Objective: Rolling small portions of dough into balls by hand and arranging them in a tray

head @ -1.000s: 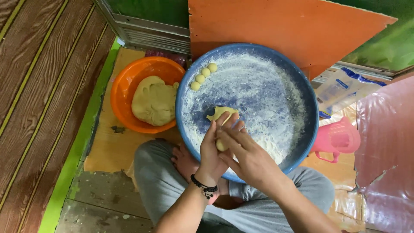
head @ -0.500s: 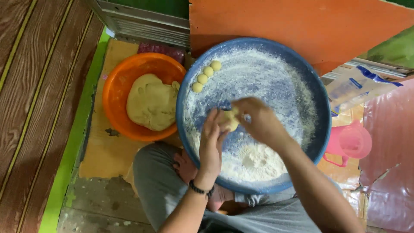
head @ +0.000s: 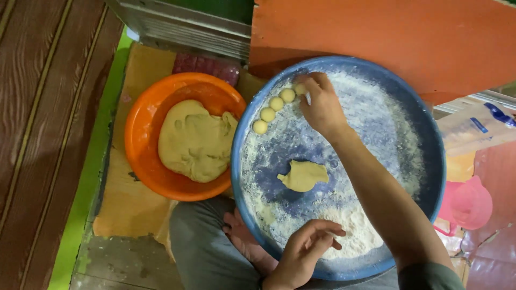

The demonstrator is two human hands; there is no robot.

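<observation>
The right hand (head: 321, 104) reaches to the far rim of the floured blue tray (head: 432, 161), its fingers pinched narrow on a small dough ball (head: 299, 89) at the end of a row of three others (head: 274, 104). The left hand (head: 306, 249) rests at the near rim, fingers loosely curled, holding nothing. A careless nudge could knock the row askew — the balls sit touching. Half a second ago both hands worked together mid-tray; now the flat dough piece (head: 303, 175) lies alone there.

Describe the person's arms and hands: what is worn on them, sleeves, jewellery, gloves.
Both hands are bare, with no gloves or rings visible. The right hand has a bare forearm up to a dark green sleeve edge near the elbow. The left hand has its wrist cut off by the frame.
</observation>
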